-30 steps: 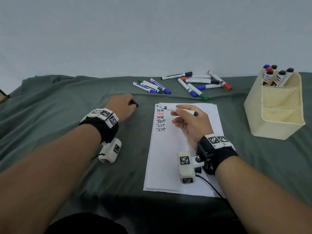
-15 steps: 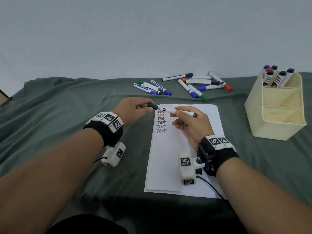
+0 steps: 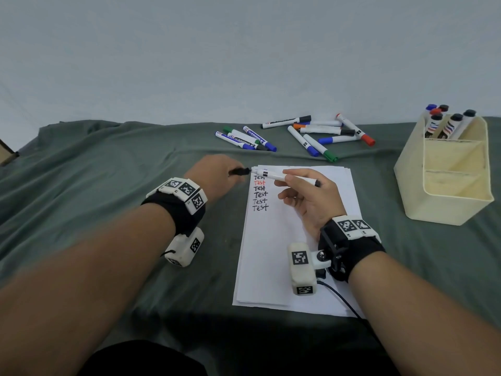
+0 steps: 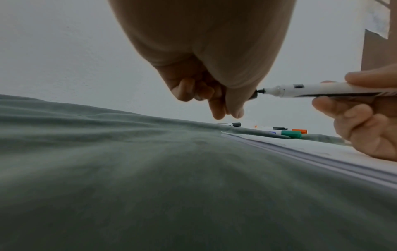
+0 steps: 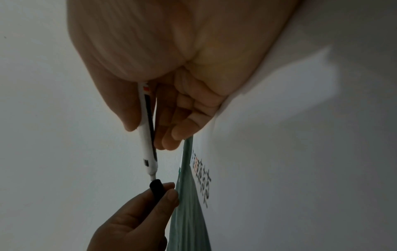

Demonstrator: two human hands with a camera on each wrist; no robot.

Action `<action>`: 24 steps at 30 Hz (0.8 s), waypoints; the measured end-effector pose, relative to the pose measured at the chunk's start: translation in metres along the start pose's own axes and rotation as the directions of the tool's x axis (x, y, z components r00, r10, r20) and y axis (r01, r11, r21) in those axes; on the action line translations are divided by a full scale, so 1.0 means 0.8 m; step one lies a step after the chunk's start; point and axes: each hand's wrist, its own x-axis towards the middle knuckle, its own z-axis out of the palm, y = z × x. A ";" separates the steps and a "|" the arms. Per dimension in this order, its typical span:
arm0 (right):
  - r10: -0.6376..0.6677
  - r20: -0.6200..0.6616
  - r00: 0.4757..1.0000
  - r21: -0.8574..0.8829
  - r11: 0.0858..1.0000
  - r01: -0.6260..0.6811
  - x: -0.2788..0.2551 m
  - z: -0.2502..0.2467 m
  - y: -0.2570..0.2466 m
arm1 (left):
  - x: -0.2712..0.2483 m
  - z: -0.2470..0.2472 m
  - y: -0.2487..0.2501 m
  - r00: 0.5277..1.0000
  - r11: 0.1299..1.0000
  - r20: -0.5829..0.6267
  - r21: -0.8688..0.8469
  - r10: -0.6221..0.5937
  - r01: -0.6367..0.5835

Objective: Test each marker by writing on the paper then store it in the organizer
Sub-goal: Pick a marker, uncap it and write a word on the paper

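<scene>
The paper (image 3: pixel 295 240) lies nearest on the green cloth (image 3: pixel 108 185), with "Test" written six times, the second in red. Above its top edge, the right hand (image 3: pixel 309 196) pinches a white marker (image 3: pixel 282 177); the left hand (image 3: pixel 217 177) pinches its black cap (image 3: pixel 238 171) just off the tip. Beyond lie loose markers (image 3: pixel 306 134); their labels are unreadable. The cream organizer (image 3: pixel 444 196), far right, holds five.

Black cap (image 3: pixel 238 171) — green cloth (image 3: pixel 108 164).

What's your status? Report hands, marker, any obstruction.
Left hand pinches black cap just off the tip. Right hand grips uncapped marker over paper. Nothing between cap and tip.
</scene>
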 end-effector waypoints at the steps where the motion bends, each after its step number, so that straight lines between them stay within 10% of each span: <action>1: 0.000 0.002 1.000 -0.002 1.000 0.000 0.000 0.000 0.000 | 0.001 0.000 0.001 1.000 1.000 -0.001 0.019 -0.004 0.004; 24: -0.015 0.007 1.000 -0.040 0.999 0.015 -0.001 0.000 0.003 | -0.003 -0.018 0.047 0.986 1.000 0.166 0.023 0.002 -0.005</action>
